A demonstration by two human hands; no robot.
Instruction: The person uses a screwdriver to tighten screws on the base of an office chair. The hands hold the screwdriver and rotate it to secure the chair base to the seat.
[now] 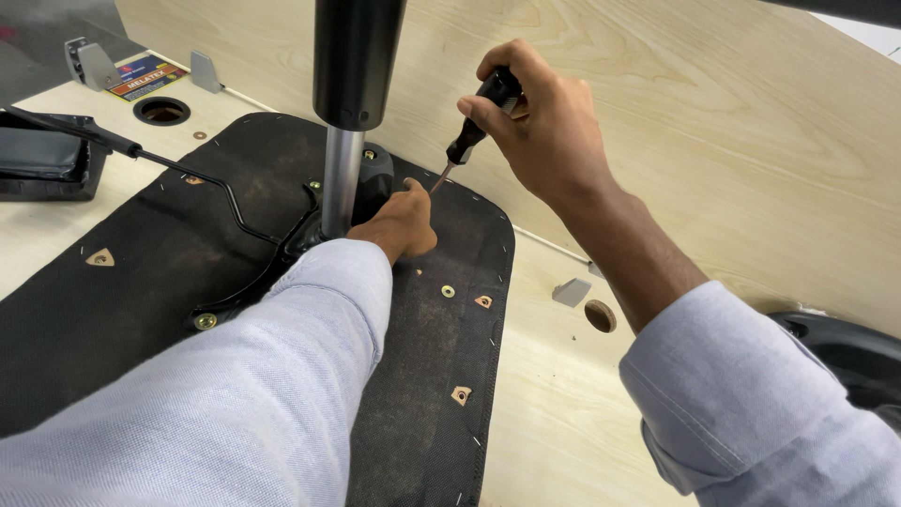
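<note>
Head view, looking down at our two hands. Our right hand (540, 117) is closed in a fist around the black handle of a screwdriver (469, 141), its thin tip angled down toward our left. Our left hand (402, 223) is curled, pressing on the black fabric underside of an upturned chair seat (122, 282), right beside the tip; what the fingers pinch is hidden. Just beyond the left hand rises the chair's metal gas column (343, 178), with a bent black lever (188, 169) farther left. We judge the screwdriver light and rigid, best gripped at the handle; the seat looks heavy and stiff under its soft cloth.
</note>
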